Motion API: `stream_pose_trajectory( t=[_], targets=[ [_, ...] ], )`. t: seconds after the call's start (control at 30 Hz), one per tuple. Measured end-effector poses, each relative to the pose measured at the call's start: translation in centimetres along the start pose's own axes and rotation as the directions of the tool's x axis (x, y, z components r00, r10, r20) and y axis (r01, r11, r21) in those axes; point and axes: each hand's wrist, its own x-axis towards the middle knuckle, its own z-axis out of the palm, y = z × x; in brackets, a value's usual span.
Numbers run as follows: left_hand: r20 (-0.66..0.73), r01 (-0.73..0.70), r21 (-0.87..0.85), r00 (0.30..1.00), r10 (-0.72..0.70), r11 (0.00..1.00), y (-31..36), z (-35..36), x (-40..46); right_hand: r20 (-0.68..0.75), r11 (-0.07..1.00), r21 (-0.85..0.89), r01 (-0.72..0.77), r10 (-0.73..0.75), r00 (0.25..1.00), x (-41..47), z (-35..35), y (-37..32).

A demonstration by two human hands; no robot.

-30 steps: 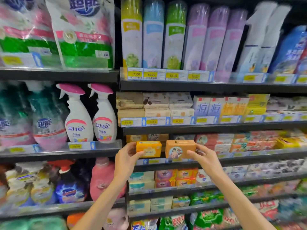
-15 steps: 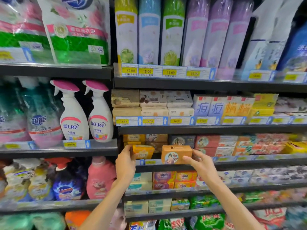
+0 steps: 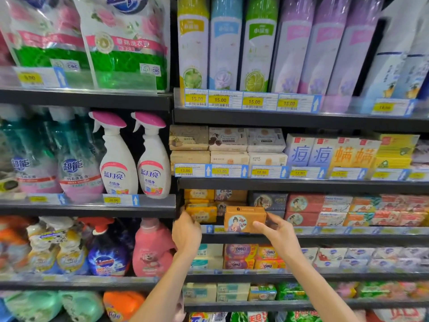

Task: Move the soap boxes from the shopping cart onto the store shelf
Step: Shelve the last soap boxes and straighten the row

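Observation:
My left hand (image 3: 185, 231) holds a yellow soap box (image 3: 202, 213) at its left end, and the box sits inside the shelf opening among other yellow boxes. My right hand (image 3: 277, 235) grips an orange-brown soap box (image 3: 243, 219) with a round picture on its front, at the front lip of the same shelf (image 3: 325, 239). Stacks of like yellow boxes (image 3: 198, 194) and brown boxes (image 3: 231, 195) stand behind them. The shopping cart is out of view.
Soap boxes in red, grey and orange (image 3: 336, 209) fill the shelf to the right. Spray bottles (image 3: 133, 159) stand on the left bay, pink and blue detergent bottles (image 3: 151, 249) below. Another soap shelf (image 3: 255, 259) lies under my hands, tall spray cans (image 3: 255, 43) far above.
Both hands moved forward toward the shelf. The yellow box went from in front of the shelf lip into the opening, and the orange-brown box came closer to the lip.

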Motion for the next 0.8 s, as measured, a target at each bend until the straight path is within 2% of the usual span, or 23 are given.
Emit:
stream_pose_trajectory(
  t=[0.2,0.33,0.47,0.53,0.6,0.7,0.8],
  targets=[
    [-0.062,-0.001,-0.071,0.998,-0.004,0.997,-0.8,0.8,0.8,-0.049,1.000,-0.019,-0.005,0.004,0.999,0.3,1.0,-0.3],
    [-0.082,-0.054,-0.127,0.996,0.043,0.990,-1.7,1.4,1.0,-0.062,1.000,-0.017,-0.013,0.012,0.998,0.6,1.5,-0.4],
    [-0.060,-0.063,-0.200,0.997,0.052,0.978,-2.5,1.4,0.3,-0.093,1.000,-0.022,-0.003,0.001,0.996,0.5,2.1,-0.9],
    [-0.001,-0.069,-0.221,0.998,0.070,0.973,-2.9,0.8,-1.0,-0.133,1.000,-0.026,-0.002,-0.001,0.991,0.4,2.5,-1.3],
    [0.013,-0.150,-0.191,0.988,0.155,0.970,-3.9,0.3,-2.7,-0.171,0.999,-0.037,0.000,-0.006,0.985,0.5,3.0,-1.4],
    [0.007,-0.280,-0.051,0.960,0.281,0.959,-4.9,-0.1,-5.0,-0.216,0.993,-0.114,-0.008,-0.017,0.976,0.5,3.6,-1.5],
    [0.020,-0.449,0.124,0.893,0.450,0.885,-5.2,-0.4,-5.6,-0.221,0.985,-0.173,-0.013,-0.026,0.975,0.6,4.0,-1.3]
  ],
)
